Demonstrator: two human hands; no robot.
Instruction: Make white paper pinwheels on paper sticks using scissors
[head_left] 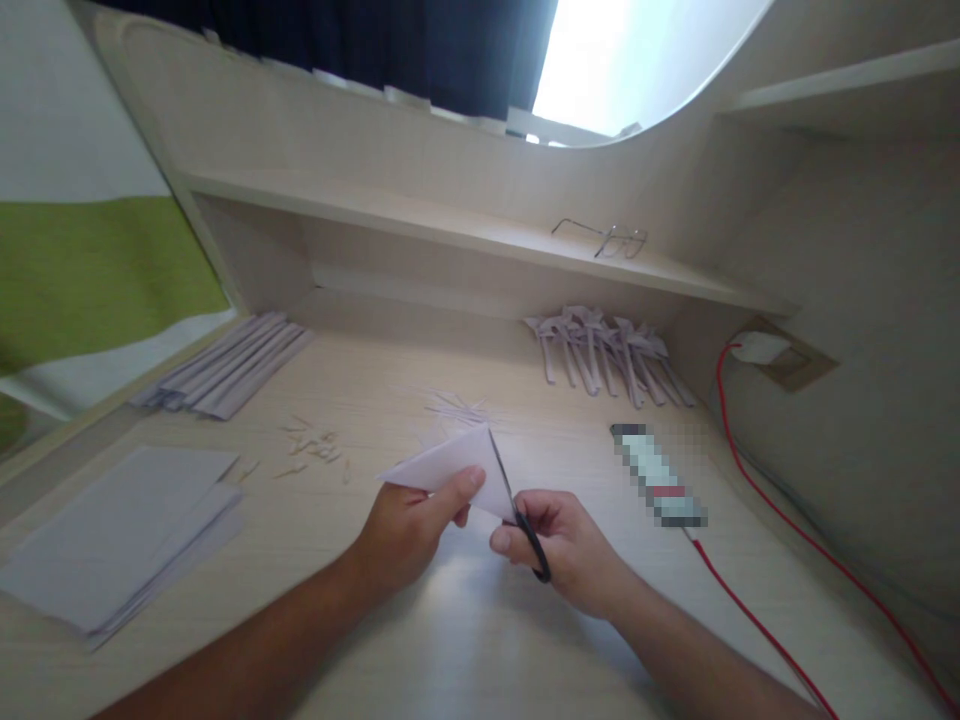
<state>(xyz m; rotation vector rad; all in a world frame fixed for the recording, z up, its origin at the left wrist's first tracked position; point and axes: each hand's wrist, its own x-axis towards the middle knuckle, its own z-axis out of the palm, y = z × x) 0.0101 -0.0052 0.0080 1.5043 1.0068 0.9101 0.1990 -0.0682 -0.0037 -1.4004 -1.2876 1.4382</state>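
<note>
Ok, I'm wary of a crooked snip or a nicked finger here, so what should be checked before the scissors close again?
1. Left hand grips the folded white paper firmly: ok, thumb on top.
2. Left fingers clear of the blades: cannot tell, the thumb tip lies close beside them.
3. Right hand seated in the black handles of the scissors: ok.
4. Blade runs along the paper's right edge: ok.
5. Red cable away from the cutting spot: ok, it lies off to the right.
6. Paper scraps out of the way: ok, left of the hands.
</note>
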